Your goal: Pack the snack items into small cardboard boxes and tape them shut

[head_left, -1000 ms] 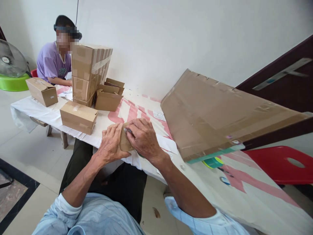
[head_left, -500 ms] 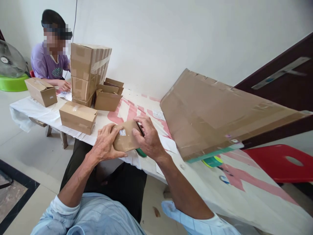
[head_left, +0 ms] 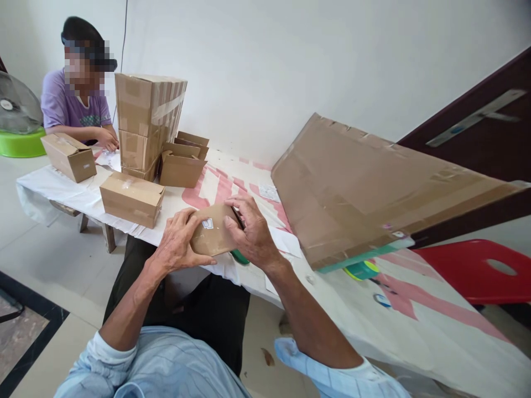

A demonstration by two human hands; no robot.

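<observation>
Head view, flat-faced cardboard, 2 hands gripping

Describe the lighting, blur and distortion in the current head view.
Head view: soft, fairly even light on the wall; the right hand looks smeared at the thumb tip against the brown cardboard; print on the white label is too small to read; square pixelation covers part of the co-worker's head; wide-angle stretch seems strongest toward the edges.

R hand shifted, label now vis.
</observation>
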